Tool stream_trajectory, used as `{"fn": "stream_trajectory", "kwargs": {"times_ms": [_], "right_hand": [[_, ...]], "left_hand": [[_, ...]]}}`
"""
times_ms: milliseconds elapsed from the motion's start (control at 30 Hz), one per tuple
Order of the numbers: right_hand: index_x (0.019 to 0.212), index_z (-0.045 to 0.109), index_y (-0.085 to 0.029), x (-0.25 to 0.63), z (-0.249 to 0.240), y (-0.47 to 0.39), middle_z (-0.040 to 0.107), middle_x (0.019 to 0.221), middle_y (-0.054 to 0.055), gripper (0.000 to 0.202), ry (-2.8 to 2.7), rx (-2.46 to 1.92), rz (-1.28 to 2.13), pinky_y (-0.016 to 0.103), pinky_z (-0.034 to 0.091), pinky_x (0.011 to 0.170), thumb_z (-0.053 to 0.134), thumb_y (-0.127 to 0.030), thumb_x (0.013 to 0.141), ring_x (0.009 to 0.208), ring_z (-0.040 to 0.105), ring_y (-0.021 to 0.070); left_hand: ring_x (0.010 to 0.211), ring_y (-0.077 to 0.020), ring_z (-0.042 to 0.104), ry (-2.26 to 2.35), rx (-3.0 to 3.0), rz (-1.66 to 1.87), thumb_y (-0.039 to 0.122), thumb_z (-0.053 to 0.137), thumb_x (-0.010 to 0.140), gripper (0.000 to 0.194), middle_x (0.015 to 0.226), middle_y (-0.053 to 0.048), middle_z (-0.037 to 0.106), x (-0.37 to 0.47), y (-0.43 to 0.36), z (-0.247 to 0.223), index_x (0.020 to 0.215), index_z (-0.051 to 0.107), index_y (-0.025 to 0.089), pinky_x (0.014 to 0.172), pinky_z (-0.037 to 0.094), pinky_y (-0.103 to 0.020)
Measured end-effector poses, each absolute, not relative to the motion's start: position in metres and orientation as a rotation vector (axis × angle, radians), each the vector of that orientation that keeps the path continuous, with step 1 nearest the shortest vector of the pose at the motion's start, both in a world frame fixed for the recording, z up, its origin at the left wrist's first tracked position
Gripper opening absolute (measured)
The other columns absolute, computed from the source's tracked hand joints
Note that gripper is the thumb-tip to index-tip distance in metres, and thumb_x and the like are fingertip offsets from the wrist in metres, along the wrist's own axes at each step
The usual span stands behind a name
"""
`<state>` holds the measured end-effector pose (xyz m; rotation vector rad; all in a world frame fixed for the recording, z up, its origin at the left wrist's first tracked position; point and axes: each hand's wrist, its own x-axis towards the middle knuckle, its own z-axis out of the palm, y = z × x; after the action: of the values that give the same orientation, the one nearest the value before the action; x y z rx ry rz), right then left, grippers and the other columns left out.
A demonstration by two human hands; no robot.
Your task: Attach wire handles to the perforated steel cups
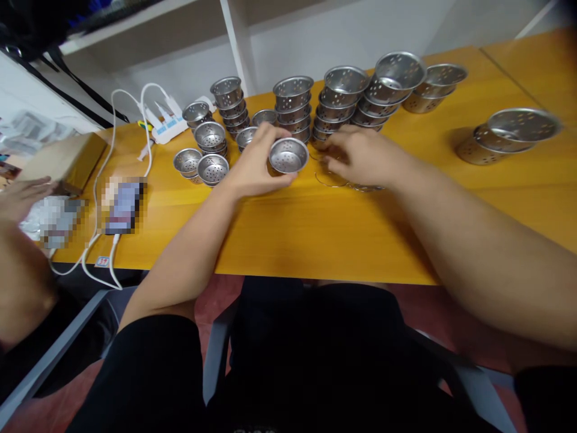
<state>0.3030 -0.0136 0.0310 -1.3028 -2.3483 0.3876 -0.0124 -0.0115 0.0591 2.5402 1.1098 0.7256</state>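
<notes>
A small round metal cup with holes is held in my left hand, its open top facing up. My right hand is over the table to the right of that cup, with its fingers bent downward beside thin wire pieces. Whatever its fingertips may hold is hidden. Behind both hands stand stacks of perforated metal cups, among them a middle stack and a taller-rimmed one just behind my right hand.
More cups stand left and far right. A phone, white cables and a power strip lie on the left of the wooden table. Another person's hand is near a cardboard box.
</notes>
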Motion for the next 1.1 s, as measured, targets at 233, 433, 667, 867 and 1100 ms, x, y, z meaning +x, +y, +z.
{"fn": "stream_trajectory", "kwargs": {"times_ms": [233, 433, 667, 867, 1100], "right_hand": [[0.144, 0.078, -0.029, 0.296, 0.03, -0.017, 0.08, 0.152, 0.017, 0.032, -2.307, -1.337, 0.418, 0.071, 0.056, 0.13, 0.072, -0.034, 0.113, 0.141, 0.074, 0.049], [0.15, 0.077, -0.029, 0.296, 0.025, -0.014, 0.082, 0.153, 0.016, 0.037, -2.259, -1.375, 0.431, 0.068, 0.06, 0.126, 0.073, -0.036, 0.114, 0.138, 0.078, 0.0465], [0.161, 0.073, -0.019, 0.3, 0.016, -0.004, 0.08, 0.156, 0.023, 0.049, -2.263, -1.393, 0.381, 0.065, 0.062, 0.126, 0.075, -0.031, 0.114, 0.14, 0.079, 0.0457], [0.168, 0.071, -0.011, 0.308, 0.01, 0.007, 0.08, 0.154, 0.026, 0.057, -2.227, -1.366, 0.399, 0.058, 0.062, 0.125, 0.076, -0.027, 0.113, 0.137, 0.08, 0.0427], [0.168, 0.07, -0.009, 0.316, 0.005, 0.015, 0.082, 0.149, 0.026, 0.056, -2.171, -1.373, 0.427, 0.054, 0.06, 0.125, 0.076, -0.026, 0.115, 0.135, 0.079, 0.0395]], "left_hand": [[0.141, -0.0379, 0.077, 1.001, 2.371, 0.644, 0.042, 0.085, 0.082, 0.071, 0.154, -0.015, 0.077, -0.002, -0.002, 0.027, 0.147, 0.062, 0.024, 0.126, 0.062, -0.054], [0.153, -0.0402, 0.074, 0.992, 2.385, 0.608, 0.048, 0.085, 0.085, 0.074, 0.166, -0.02, 0.073, 0.002, 0.005, 0.019, 0.15, 0.061, 0.022, 0.134, 0.059, -0.058], [0.164, -0.0403, 0.068, 0.983, 2.36, 0.633, 0.047, 0.085, 0.086, 0.07, 0.173, -0.021, 0.069, 0.003, 0.013, 0.013, 0.148, 0.061, 0.023, 0.141, 0.055, -0.058], [0.155, -0.0411, 0.072, 0.986, 2.33, 0.685, 0.046, 0.081, 0.088, 0.069, 0.166, -0.023, 0.07, 0.004, 0.015, 0.007, 0.147, 0.057, 0.021, 0.135, 0.058, -0.059], [0.145, -0.0366, 0.077, 1.089, 2.288, 0.753, 0.041, 0.081, 0.091, 0.067, 0.158, -0.018, 0.074, 0.005, 0.019, -0.002, 0.149, 0.053, 0.024, 0.127, 0.063, -0.054]]}}
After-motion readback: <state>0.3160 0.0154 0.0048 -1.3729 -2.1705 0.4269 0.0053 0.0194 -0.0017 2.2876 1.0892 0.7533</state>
